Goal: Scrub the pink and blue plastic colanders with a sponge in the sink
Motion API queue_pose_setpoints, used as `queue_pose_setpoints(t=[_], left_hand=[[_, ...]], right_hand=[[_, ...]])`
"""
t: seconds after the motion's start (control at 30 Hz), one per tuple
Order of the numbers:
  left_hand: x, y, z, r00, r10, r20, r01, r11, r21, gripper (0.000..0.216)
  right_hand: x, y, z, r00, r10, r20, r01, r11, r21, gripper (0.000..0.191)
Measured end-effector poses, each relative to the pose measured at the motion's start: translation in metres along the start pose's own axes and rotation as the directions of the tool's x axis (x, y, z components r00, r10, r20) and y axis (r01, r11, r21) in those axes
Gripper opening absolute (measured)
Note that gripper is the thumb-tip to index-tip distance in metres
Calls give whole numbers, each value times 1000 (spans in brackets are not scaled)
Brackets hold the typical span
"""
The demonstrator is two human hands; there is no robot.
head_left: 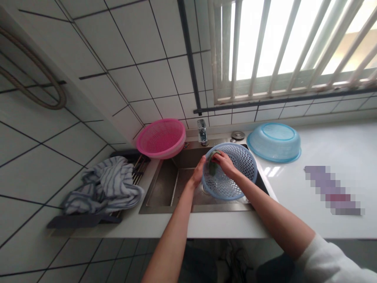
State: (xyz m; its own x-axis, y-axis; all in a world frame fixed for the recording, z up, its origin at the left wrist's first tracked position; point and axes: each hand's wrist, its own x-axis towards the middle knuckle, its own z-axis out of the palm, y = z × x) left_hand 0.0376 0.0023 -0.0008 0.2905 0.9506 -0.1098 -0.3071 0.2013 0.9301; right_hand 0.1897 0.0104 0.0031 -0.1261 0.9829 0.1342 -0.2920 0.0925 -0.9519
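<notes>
A light blue plastic colander (244, 163) is held tilted over the steel sink (160, 186), its perforated inside facing me. My left hand (199, 172) grips the colander's left rim, with the fingers partly hidden behind the wall. Inside the same rim, my right hand (224, 163) is closed on a limp green cloth (212, 168), pressed against the colander's inner wall. The cloth's exact kind is hard to make out. Behind the colander stands the chrome faucet (202, 131).
A pink colander (160, 137) rests at the sink's back left corner. An upturned translucent blue basin (274, 142) sits on the white counter (321, 145) at right. A striped towel (108, 184) lies bunched on a rack at left. A metal drain strainer (238, 135) lies behind the sink.
</notes>
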Motion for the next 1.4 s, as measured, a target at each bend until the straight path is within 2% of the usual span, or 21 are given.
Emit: queue_pose_setpoints(t=[0.07,0.17,0.23,0.3,0.37,0.43,0.5,0.6,0.63,0.7,0.77,0.83,0.87,0.93,1.0,1.07,1.13,1.2,1.27,1.33,1.4], left_hand=[[0,1,1,1000,-15,4,15,1000,-9,67],[-3,3,-4,998,-31,-52,31,999,7,69],[-3,3,-7,997,-23,-67,24,1000,4,67],[-2,1,-7,998,2,-66,-2,1000,-9,64],[1,-2,-4,999,12,-36,-13,1000,-18,64],[4,-5,-2,1000,9,9,-8,1000,-22,67],[4,-5,-1,1000,14,10,-14,1000,-8,69],[2,-1,-5,998,43,-45,-42,999,27,65],[1,0,-6,997,53,-55,-52,998,28,62],[1,0,-5,997,65,-44,-65,998,7,58],[2,-2,-3,998,66,-11,-66,998,-24,58],[4,-5,-1,998,52,21,-51,998,-47,59],[5,-6,-1,999,46,18,-45,998,-52,60],[5,-5,-3,999,35,-25,-36,998,-47,60],[3,-3,-6,997,21,-81,-23,999,-30,59],[0,0,-8,994,11,-112,-13,1000,-21,58],[-1,2,-6,994,13,-106,-17,999,-34,56],[-1,1,-1,997,20,-76,-24,998,-55,55],[-1,0,2,999,13,-47,-16,998,-65,55],[0,-1,1,998,5,-56,-8,998,-56,56],[-1,-1,-4,996,3,-85,-5,1000,-31,59]], right_hand=[[-1,3,1,999,7,47,-5,1000,-28,16],[-9,13,11,958,65,281,-26,990,-141,17],[-11,15,15,934,93,345,-42,987,-152,16],[-7,11,10,960,85,266,-62,994,-94,13],[-1,4,0,992,68,106,-70,998,7,13],[3,1,-6,998,60,14,-61,996,68,14],[1,4,-4,994,69,87,-73,997,37,14],[-7,15,8,946,127,297,-117,992,-52,15],[-9,17,10,936,138,325,-124,990,-63,16],[-7,17,9,954,126,271,-122,992,-31,16],[0,12,0,988,93,122,-102,992,72,16],[5,8,-7,997,75,-5,-73,982,174,17],[5,8,-8,997,72,-10,-69,981,183,17],[2,11,-4,992,79,100,-90,989,114,17],[-4,16,4,956,113,269,-120,993,10,17],[-7,19,9,926,140,350,-138,990,-31,16],[-4,16,7,952,130,278,-140,990,17,16],[2,11,-1,987,100,122,-114,988,108,17],[5,8,-6,997,78,19,-80,983,162,16],[2,8,-3,995,76,70,-85,987,136,15],[-5,12,7,970,108,220,-127,989,75,14]])
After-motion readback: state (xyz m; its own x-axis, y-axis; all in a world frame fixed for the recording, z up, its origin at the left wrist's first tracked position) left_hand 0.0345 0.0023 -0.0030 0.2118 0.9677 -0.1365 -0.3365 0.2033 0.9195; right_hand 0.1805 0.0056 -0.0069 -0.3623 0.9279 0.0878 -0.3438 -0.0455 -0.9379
